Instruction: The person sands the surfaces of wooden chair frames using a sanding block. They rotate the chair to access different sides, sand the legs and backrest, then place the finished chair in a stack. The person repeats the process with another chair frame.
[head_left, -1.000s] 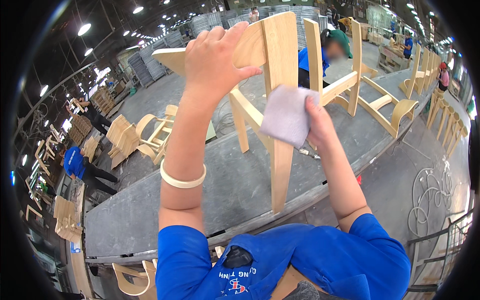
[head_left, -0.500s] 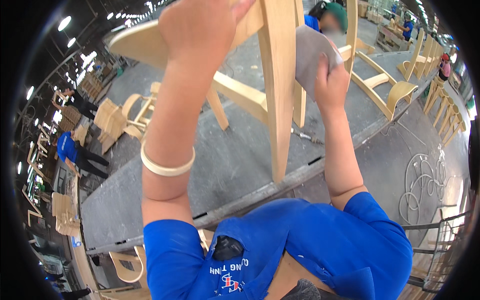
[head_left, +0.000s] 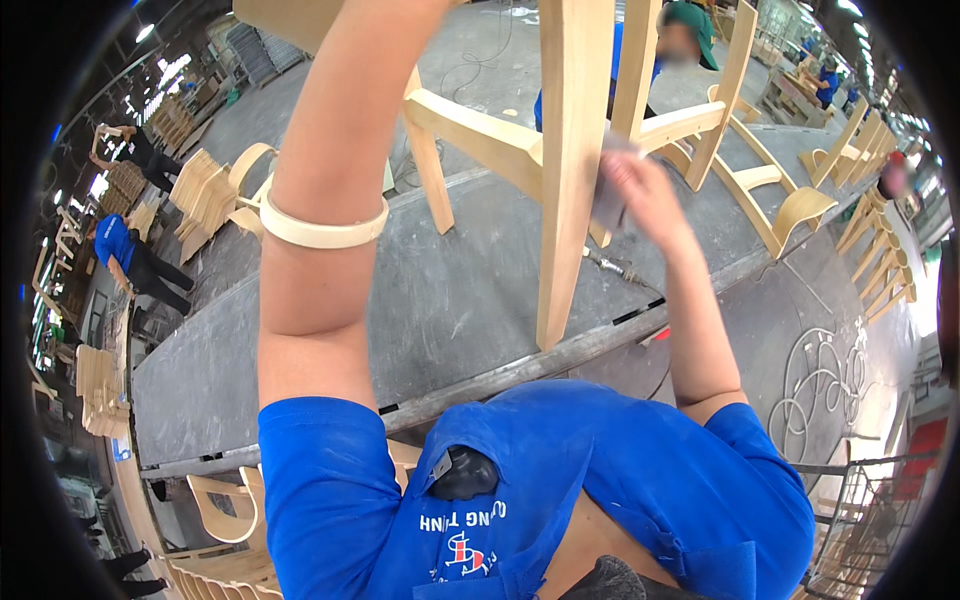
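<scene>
Right hand (head_left: 650, 195) presses a grey sanding pad (head_left: 607, 205) flat against the leg (head_left: 570, 170) of the pale wooden chair frame (head_left: 500, 140) held above the desk (head_left: 450, 300); left hand is out of frame above, grip can't be told. Best keep strokes along the grain with even pressure. A second chair (head_left: 760, 190) and an air tool (head_left: 610, 268) lie close by on the desk, crowding the leg.

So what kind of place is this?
Most likely a furniture workshop: an unfinished wooden chair stands on a long grey workbench, more chair frames are stacked behind, and the right hand rubs a leg with a pad.
</scene>
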